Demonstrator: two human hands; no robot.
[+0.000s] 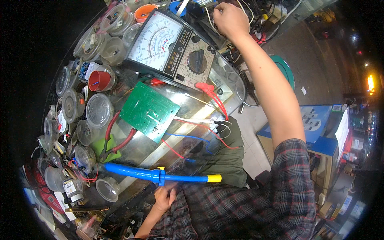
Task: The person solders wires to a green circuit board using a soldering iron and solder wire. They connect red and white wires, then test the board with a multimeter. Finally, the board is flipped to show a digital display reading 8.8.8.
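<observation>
My right arm reaches to the far side of the bench. My right hand (233, 21) is closed there among cables; whatever its fingers hold is hidden. Low in view, my left hand (164, 199) is curled shut just below a blue tube-shaped tool (138, 173) with a yellow button and yellow end, like a solder sucker. I cannot tell whether they touch. Beyond it a green circuit board (149, 111) lies on the bench, with red, blue and white wires trailing toward my lap. Red-handled pliers (107, 150) lie at its left. An analog multimeter (172, 48) stands behind, with red leads.
Several round clear plastic tubs (99, 110) crowd the left side, along with a small red cup (99, 81). Tangled cables (274, 18) lie at the far right of the bench. A blue-topped box (320, 124) and a teal round object (283, 71) are off to the right.
</observation>
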